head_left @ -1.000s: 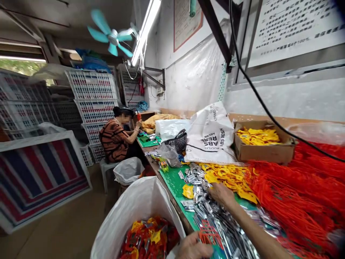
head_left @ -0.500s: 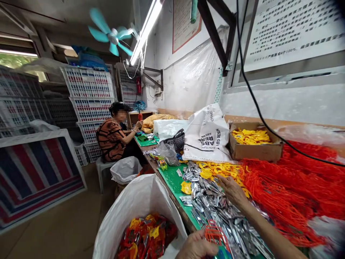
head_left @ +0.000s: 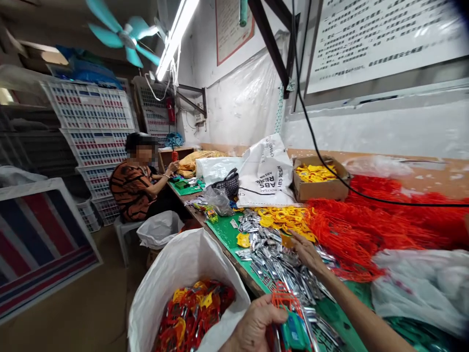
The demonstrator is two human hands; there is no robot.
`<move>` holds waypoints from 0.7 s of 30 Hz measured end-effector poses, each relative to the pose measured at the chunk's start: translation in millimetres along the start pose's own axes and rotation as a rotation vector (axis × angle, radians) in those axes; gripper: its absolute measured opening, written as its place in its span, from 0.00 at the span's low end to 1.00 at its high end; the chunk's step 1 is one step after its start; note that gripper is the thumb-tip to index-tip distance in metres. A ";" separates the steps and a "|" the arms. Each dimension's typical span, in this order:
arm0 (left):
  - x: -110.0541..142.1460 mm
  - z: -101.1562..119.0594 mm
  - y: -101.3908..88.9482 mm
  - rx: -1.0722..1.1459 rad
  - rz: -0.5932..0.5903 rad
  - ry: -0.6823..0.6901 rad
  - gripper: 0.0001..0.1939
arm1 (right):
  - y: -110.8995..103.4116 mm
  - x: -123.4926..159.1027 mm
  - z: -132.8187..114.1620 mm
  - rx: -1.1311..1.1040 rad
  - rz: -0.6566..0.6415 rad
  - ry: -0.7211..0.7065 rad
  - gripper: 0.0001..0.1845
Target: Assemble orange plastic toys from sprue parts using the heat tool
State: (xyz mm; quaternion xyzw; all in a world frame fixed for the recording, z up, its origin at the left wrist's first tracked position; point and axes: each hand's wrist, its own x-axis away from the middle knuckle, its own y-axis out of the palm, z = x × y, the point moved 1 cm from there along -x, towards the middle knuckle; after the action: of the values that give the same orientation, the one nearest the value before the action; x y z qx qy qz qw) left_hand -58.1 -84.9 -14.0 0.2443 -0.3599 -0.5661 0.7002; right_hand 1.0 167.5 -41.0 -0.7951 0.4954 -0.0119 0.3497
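Observation:
My left hand point(head_left: 252, 320), low in the middle, is closed around an orange-red lattice plastic piece point(head_left: 286, 296) with a green plastic part point(head_left: 295, 330) on it. The thumb presses on top; the lower end is cut off by the frame. My right hand point(head_left: 309, 252) reaches over a heap of shiny silver pieces point(head_left: 274, 259), fingers stretched forward. Its fingertips are at a yellow plastic piece point(head_left: 287, 239), beside the pile of yellow plastic parts point(head_left: 293, 217). Whether the fingertips touch that piece is hard to tell.
A white sack point(head_left: 194, 254) of red and yellow pieces stands left of the green-topped table point(head_left: 223, 227). Red strands point(head_left: 351, 239) and a clear plastic bag point(head_left: 421, 283) lie right. Behind are a cardboard box point(head_left: 318, 190) and printed sack point(head_left: 266, 176). A co-worker point(head_left: 135, 186) sits farther along.
The camera view has turned right, so the scene shifts left. More of the green part shows in my left hand. My right hand stays over the silver and yellow pieces.

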 end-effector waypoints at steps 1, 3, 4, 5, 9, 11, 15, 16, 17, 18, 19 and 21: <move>0.9 1.3 2.5 -0.007 -0.005 -0.013 0.17 | -2.1 1.3 -2.0 -0.012 -0.011 0.017 0.18; 2.0 4.4 6.6 -0.019 0.001 -0.024 0.17 | -8.6 4.2 -3.9 -0.036 -0.050 0.053 0.18; 1.9 5.6 8.5 -0.022 -0.006 -0.030 0.17 | -13.8 6.6 -3.1 -0.045 -0.068 0.069 0.19; 1.3 6.3 10.3 -0.019 -0.015 -0.033 0.17 | -20.4 10.3 -1.2 -0.053 -0.086 0.083 0.19; -4.8 3.4 15.0 -0.028 0.004 -0.086 0.16 | -59.3 43.1 15.0 -0.076 -0.162 0.114 0.15; -8.7 -0.1 17.3 -0.045 0.015 -0.134 0.15 | -79.9 67.4 23.3 -0.084 -0.203 0.112 0.11; -13.6 -5.5 22.7 -0.059 0.023 -0.185 0.16 | -105.5 104.7 32.5 -0.080 -0.307 0.096 0.11; -14.1 -6.0 23.6 -0.062 0.024 -0.189 0.17 | -108.3 108.9 33.6 -0.066 -0.333 0.095 0.11; -14.4 -6.2 23.8 -0.068 0.027 -0.193 0.17 | -110.1 111.1 34.5 -0.043 -0.354 0.094 0.11; -14.7 -6.3 23.3 -0.072 0.036 -0.195 0.18 | -111.4 111.7 35.3 -0.010 -0.367 0.094 0.11; -15.1 -6.4 22.0 -0.080 0.047 -0.197 0.19 | -112.3 111.4 36.1 0.033 -0.370 0.095 0.12; -16.2 -6.8 17.9 -0.102 0.075 -0.193 0.20 | -114.0 110.0 37.5 0.137 -0.345 0.105 0.16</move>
State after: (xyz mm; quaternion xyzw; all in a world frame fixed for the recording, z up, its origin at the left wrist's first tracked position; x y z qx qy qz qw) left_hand -43.4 -65.4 -8.5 0.1391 -0.4052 -0.5780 0.6946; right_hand 159.5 130.6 -40.6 -0.8408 0.3673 -0.1471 0.3695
